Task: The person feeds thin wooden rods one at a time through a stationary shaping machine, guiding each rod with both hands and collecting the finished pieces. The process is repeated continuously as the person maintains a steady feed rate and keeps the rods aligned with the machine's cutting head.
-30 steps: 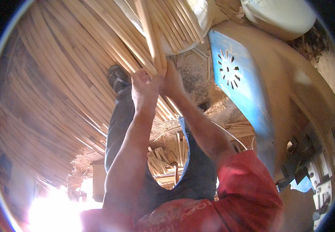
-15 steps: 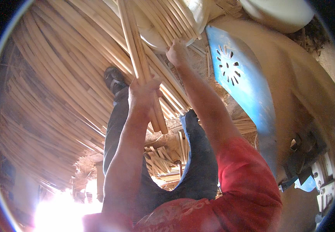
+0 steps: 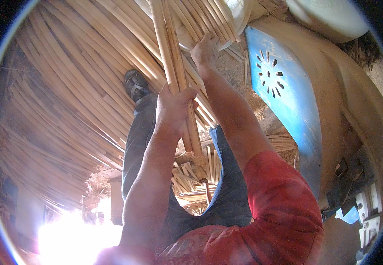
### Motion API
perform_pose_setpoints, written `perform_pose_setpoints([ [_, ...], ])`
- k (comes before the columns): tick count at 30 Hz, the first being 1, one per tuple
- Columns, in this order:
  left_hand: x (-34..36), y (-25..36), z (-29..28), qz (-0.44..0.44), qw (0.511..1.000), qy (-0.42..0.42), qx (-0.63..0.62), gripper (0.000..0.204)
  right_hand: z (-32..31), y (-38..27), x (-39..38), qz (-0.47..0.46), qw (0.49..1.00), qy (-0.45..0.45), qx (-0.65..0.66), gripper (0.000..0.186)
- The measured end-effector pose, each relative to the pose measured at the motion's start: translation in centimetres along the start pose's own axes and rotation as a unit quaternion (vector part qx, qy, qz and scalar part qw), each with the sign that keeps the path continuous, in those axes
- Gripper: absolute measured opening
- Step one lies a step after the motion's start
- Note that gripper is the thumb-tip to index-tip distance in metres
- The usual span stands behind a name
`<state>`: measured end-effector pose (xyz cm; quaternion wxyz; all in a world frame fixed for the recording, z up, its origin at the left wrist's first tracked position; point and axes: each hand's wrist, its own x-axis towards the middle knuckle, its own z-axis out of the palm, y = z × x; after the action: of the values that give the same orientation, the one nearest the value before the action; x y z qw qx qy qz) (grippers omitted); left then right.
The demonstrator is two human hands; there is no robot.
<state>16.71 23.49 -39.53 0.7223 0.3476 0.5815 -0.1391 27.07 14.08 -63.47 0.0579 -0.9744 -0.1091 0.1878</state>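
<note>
My left hand (image 3: 173, 106) is closed around a pair of long, pale wooden strips (image 3: 170, 53). Their near ends hang past my wrist, and the far ends run out of the top of the view. Ahead and to the right, my right hand (image 3: 205, 52) has its fingers curled over the near ends of a bundle of similar wooden strips (image 3: 204, 20). How many of these strips the fingers grip is hidden. A whitish sack-like thing (image 3: 187, 45) lies partly under that bundle.
Long wooden strips (image 3: 76, 79) cover the left side, with my shoe (image 3: 135, 84) against them. A blue panel with slots (image 3: 284, 101) stands at right beside a dusty brown surface (image 3: 333, 88). Short offcuts (image 3: 187, 179) lie between my legs. Bright glare fills the lower left.
The view has shifted slightly, moving the scene rightward. My right hand has reached a little farther forward and left onto the bundle's ends. My left hand keeps its hold on the strips.
</note>
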Motion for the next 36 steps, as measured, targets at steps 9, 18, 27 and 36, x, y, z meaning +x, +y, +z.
perform_pose_setpoints([
  [9,0.0,0.1,-0.2,-0.002,1.000,-0.009,0.002,0.035,-0.1,-0.1,0.4,0.059,0.997,-0.043,0.040,0.070],
  [18,-0.2,0.4,0.0,-0.008,1.000,-0.005,0.021,0.037,0.6,-0.4,0.9,0.039,0.995,-0.086,0.039,0.098],
  [27,-0.2,0.3,-0.2,-0.012,1.000,-0.012,0.006,0.038,0.3,0.4,1.4,0.034,0.989,-0.101,0.099,0.112],
  [36,-0.1,0.4,-0.3,-0.013,1.000,-0.019,0.003,0.036,1.0,0.5,2.6,0.019,0.997,-0.076,0.021,0.117],
])
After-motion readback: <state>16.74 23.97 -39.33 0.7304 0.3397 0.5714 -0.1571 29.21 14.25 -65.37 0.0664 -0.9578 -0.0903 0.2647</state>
